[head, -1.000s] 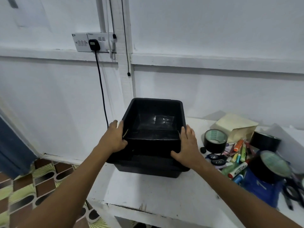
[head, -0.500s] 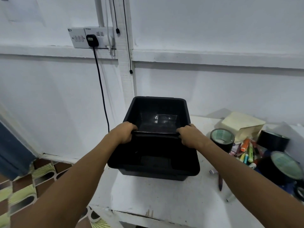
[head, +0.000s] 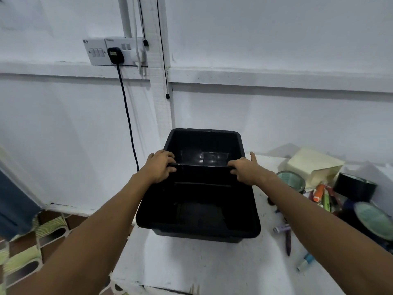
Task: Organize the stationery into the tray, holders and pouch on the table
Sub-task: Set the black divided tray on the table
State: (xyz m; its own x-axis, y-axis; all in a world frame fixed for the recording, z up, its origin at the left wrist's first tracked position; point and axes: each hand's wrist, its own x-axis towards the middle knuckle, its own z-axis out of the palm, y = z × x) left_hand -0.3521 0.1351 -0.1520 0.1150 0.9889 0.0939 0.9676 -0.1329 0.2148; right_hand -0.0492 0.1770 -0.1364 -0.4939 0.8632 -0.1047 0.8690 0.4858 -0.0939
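Observation:
Two deep black trays stand at the left end of the white table (head: 202, 267). The far black tray (head: 204, 133) tilts up behind the near black tray (head: 197, 233), and whether they are nested I cannot tell. My left hand (head: 160, 167) and my right hand (head: 246, 170) both curl over the near rim of the far tray, one at each end. Both trays look empty. Loose stationery lies to the right: an orange marker (head: 318, 192) in a pile, a purple marker (head: 281, 228), a dark pen (head: 288, 241) and a teal marker (head: 305, 261).
Tape rolls (head: 291, 180) (head: 354, 188) (head: 375, 220) and a cream box (head: 312, 165) crowd the right side. The table's left edge drops to a patterned floor (head: 42, 235). A black cable (head: 127, 116) hangs from the wall socket behind the trays.
My hands moved from the tray's sides up onto the rim and closed on it. The far tray has tipped up and back, exposing the near tray below. A pen and markers now lie bare on the right.

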